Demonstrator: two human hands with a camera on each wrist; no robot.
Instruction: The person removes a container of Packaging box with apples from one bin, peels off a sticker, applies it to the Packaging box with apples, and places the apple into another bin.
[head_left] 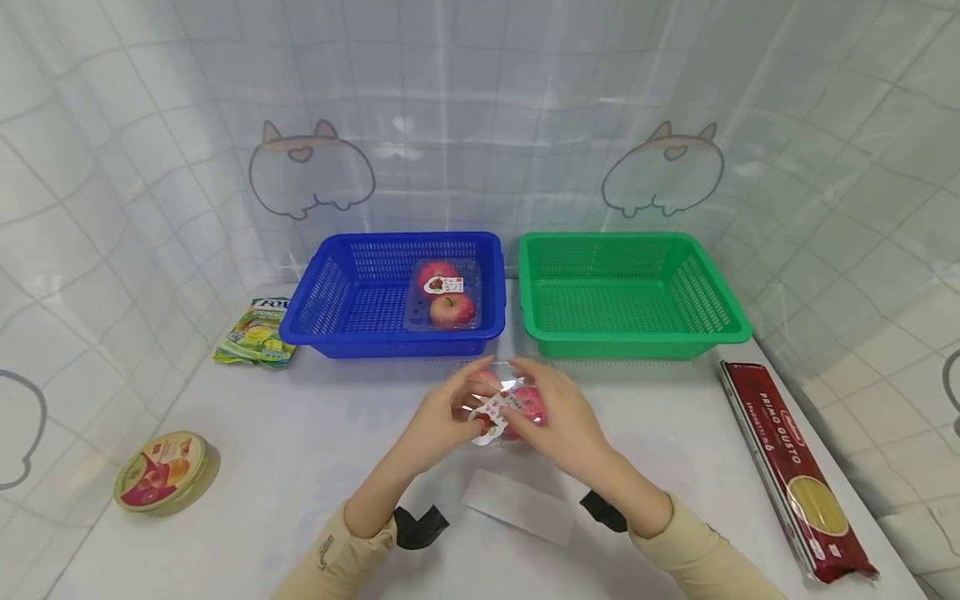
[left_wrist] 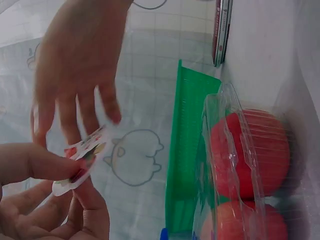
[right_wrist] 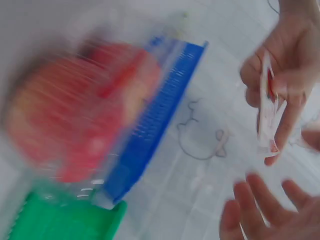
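My left hand (head_left: 438, 425) pinches a white label (left_wrist: 82, 162) with a printed fruit picture between thumb and fingers. In the head view the label overlaps a clear plastic box of apples (head_left: 531, 405) on the table; the left wrist view shows it held up apart from the box. Fingers spread, my right hand (head_left: 564, 415) hovers beside the label, and the right wrist view shows these fingers (right_wrist: 260, 197) holding nothing. The box stands between both hands and the baskets, partly hidden by the hands.
Behind stand a blue basket (head_left: 397, 340) holding another labelled apple box (head_left: 452, 310) and a green basket (head_left: 637, 340). A white paper strip (head_left: 517, 505) lies nearer me. Left are yellow-green packets (head_left: 258, 332) and a round tub (head_left: 167, 472); right, a spaghetti pack (head_left: 795, 467).
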